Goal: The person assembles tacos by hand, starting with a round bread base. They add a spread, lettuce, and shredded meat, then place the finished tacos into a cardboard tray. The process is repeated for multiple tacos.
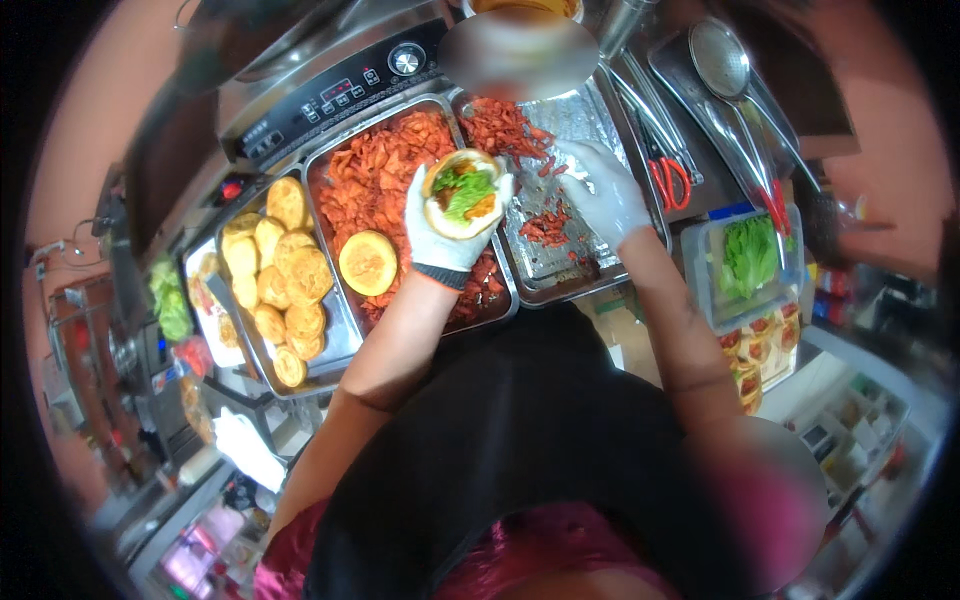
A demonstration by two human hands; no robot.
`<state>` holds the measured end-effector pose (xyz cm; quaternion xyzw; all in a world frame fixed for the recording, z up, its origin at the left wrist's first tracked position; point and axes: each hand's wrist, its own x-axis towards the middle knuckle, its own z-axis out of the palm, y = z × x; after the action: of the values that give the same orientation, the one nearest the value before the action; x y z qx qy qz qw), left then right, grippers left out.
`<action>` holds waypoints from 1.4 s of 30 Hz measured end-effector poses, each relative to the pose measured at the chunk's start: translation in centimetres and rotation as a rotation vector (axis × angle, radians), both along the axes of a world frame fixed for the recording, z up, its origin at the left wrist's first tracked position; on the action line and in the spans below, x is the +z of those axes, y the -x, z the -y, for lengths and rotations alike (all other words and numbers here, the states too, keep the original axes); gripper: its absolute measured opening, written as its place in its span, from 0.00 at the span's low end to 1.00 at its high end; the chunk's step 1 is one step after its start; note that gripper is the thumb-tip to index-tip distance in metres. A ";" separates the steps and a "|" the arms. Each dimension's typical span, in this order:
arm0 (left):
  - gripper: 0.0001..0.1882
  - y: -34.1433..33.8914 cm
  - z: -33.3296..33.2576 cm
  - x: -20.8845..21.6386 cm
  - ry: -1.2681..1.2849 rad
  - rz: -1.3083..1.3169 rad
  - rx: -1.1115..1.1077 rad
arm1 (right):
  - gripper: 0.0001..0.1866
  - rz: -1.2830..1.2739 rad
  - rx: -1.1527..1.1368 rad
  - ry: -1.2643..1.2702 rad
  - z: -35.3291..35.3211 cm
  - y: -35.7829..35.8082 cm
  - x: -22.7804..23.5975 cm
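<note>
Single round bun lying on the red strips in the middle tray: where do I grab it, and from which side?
Judging by its pose, take the round bun across its rim from above. It lies flat on the red strips, edge exposed all round. Come from the near right, where the left hand holding the filled bun is closest.

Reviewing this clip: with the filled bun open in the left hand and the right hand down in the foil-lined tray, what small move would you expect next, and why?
Probably the right hand pinches up some red meat strips from the foil-lined tray and carries them to the open bun. The left hand holds the bun face-up, already showing lettuce and filling, and the right hand's fingers rest among the strips.
</note>
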<state>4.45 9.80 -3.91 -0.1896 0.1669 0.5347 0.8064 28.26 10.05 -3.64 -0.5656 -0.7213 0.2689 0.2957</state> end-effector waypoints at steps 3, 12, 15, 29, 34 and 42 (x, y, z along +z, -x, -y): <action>0.32 2.6 1.3 -0.2 -0.043 -0.035 0.075 | 0.40 0.245 0.119 0.175 -5.7 4.8 -2.0; 0.33 4.2 3.2 1.0 -0.003 -0.048 0.155 | 0.18 0.470 0.166 0.277 -8.9 9.4 -2.9; 0.34 4.0 3.0 0.9 -0.005 -0.038 0.137 | 0.24 0.559 0.270 0.077 -7.5 6.0 -4.8; 0.32 0.8 1.2 -0.6 -0.019 0.014 0.004 | 0.18 -0.342 -0.252 0.492 -1.8 -1.8 -3.4; 0.34 0.7 1.4 -0.4 -0.064 0.041 -0.041 | 0.16 -0.683 -0.348 0.382 -0.4 -2.3 -2.0; 0.28 -0.3 1.3 -0.8 0.046 0.009 -0.022 | 0.15 -1.241 -0.199 0.431 2.7 2.7 6.2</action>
<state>4.73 8.47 -4.75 -0.2084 0.1777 0.5208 0.8085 25.53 7.34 2.53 -0.4160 -0.2916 0.6543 0.5601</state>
